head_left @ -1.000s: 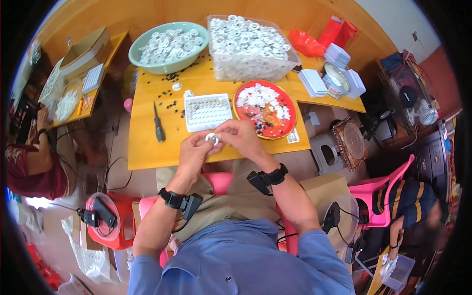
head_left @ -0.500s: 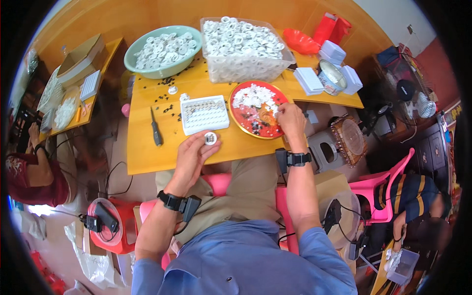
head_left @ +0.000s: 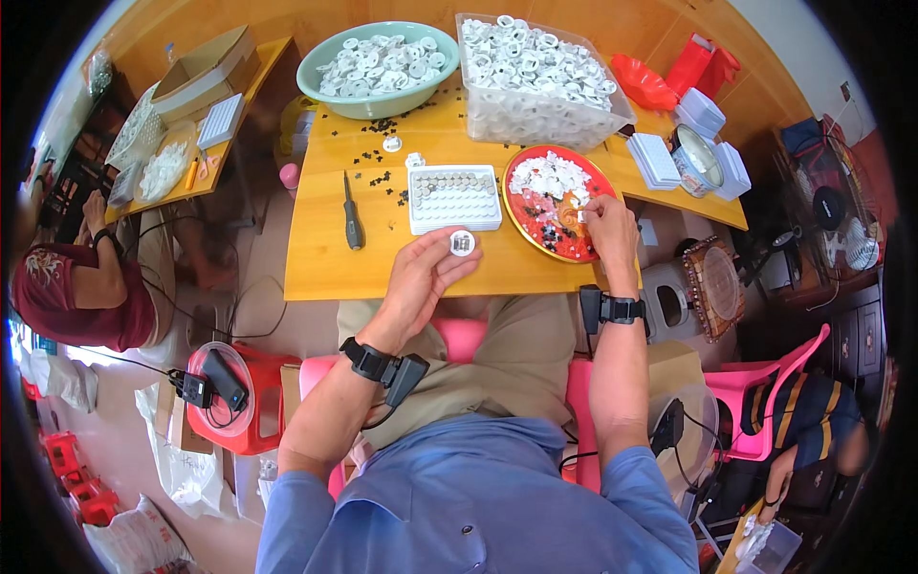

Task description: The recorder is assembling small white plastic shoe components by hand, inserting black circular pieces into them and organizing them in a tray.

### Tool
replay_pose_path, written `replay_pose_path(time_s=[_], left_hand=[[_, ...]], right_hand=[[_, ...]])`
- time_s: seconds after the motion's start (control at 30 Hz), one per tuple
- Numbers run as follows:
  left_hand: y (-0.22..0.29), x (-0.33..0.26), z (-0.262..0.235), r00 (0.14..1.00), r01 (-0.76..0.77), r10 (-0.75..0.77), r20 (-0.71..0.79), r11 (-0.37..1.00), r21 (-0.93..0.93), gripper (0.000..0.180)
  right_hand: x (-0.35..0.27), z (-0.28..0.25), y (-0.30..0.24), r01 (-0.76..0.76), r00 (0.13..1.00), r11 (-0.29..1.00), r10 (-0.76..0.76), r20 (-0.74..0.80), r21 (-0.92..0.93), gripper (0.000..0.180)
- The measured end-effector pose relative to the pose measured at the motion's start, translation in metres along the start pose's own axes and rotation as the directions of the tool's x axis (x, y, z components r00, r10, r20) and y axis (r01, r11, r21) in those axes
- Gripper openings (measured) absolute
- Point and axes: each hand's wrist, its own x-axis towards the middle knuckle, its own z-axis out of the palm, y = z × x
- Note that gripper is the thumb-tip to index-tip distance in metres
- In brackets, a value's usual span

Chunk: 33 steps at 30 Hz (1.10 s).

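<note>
My left hand (head_left: pixel 419 277) holds a small white round part (head_left: pixel 462 243) between thumb and fingertips, just above the front edge of the yellow table (head_left: pixel 325 258). My right hand (head_left: pixel 605 222) reaches into the red plate (head_left: pixel 524 215) of white and black pieces and pinches a small piece at its right side. Between the hands lies a white tray (head_left: pixel 454 199) with rows of small parts in its pockets.
A black-handled screwdriver (head_left: pixel 352 215) lies left of the tray. A green basin (head_left: pixel 378 67) and a clear bin (head_left: pixel 535 77) of white rings stand at the back. White boxes (head_left: pixel 660 161) sit right. Another person (head_left: pixel 81 287) sits at left. Pink chair (head_left: pixel 755 392) at right.
My right hand left the left hand and went to the red plate, where it now pinches a piece. The left hand stays near the table edge holding the white part.
</note>
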Motion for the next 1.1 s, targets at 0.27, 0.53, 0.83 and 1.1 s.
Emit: replay_pose_path(time_s=[0.27, 0.53, 0.83, 1.1], left_hand=[[-0.002, 0.002, -0.001, 1.0, 0.013, -0.013, 0.01, 0.999, -0.039, 0.032], [-0.004, 0.003, -0.009, 1.0, 0.006, -0.006, -0.004, 0.998, -0.065, 0.032], [-0.003, 0.003, -0.003, 0.999, 0.028, -0.025, 0.027, 0.995, -0.091, 0.032], [-0.001, 0.002, -0.006, 0.998, 0.035, -0.03, 0.055, 0.995, -0.096, 0.033]], right_hand=[[-0.002, -0.004, -0.002, 0.032, 0.999, 0.997, -0.032, -0.002, 0.068, 0.014], [-0.003, -0.006, -0.006, 0.011, 1.0, 0.992, -0.014, 0.028, 0.126, 0.014], [0.001, 0.005, 0.002, 0.065, 0.996, 0.994, -0.071, 0.059, 0.086, 0.013], [0.001, 0.011, 0.005, 0.126, 0.989, 0.989, -0.131, 0.063, 0.08, 0.013]])
